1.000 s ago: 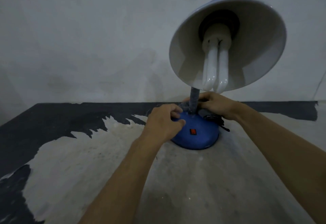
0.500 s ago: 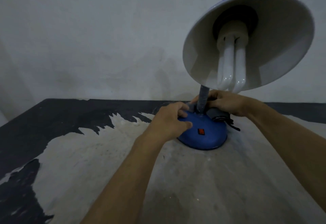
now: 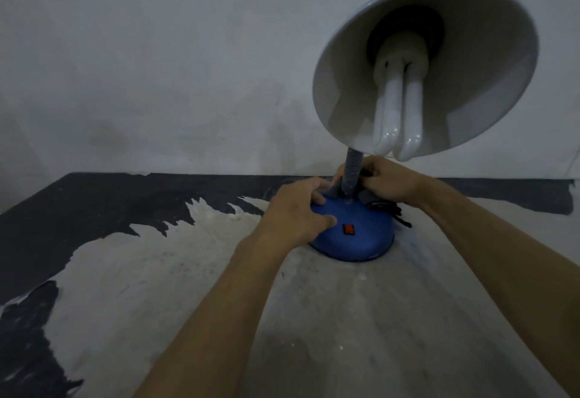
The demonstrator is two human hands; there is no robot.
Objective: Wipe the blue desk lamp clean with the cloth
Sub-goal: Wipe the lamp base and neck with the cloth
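Right hand unmoved, gripping half-hidden cloth at lamp neck

Cloth mostly hidden: only dark grey bits show around the neck's foot, rest under the right hand. Can't tell how it's folded. Right hand fingertips out of sight behind the neck. Left hand covers the left part of the blue base; its fingertips blur into the cloth, grip unclear. Neck's top hidden behind the shade. Dark cord or strap behind base, too dim to identify. Both elbows cut off by frame bottom. Counter runs off left, right and bottom edges.
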